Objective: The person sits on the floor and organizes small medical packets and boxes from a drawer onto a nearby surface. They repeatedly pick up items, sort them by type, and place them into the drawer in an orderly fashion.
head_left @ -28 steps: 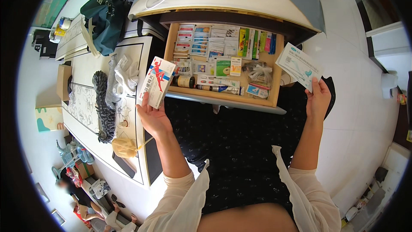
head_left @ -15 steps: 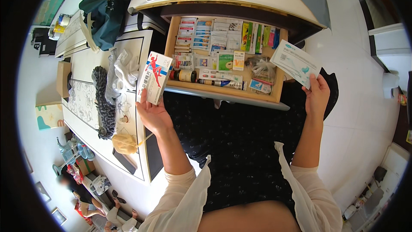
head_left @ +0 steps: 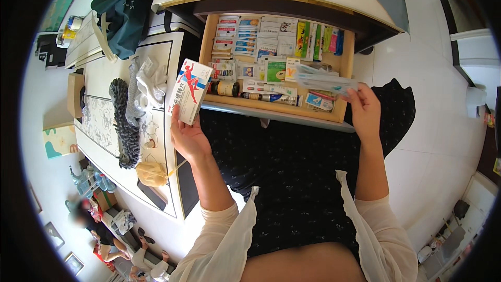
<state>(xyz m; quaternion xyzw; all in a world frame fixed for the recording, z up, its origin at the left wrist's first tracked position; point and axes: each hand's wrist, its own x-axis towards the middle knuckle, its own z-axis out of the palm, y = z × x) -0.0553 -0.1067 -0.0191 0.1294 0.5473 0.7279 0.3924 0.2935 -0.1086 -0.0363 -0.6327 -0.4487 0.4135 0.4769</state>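
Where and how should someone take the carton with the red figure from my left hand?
I'd pinch the carton across its long edges at its free upper end, coming from opposite the left hand: it's a flat-faced box, tilted, and held only near its lower end.

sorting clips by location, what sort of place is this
Probably a living room in a home: the open drawer of small packets, the dark green tote bag and the flower-patterned table suggest it.

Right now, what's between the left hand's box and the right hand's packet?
The head view shows part of the open drawer, including a brown bottle and green box.
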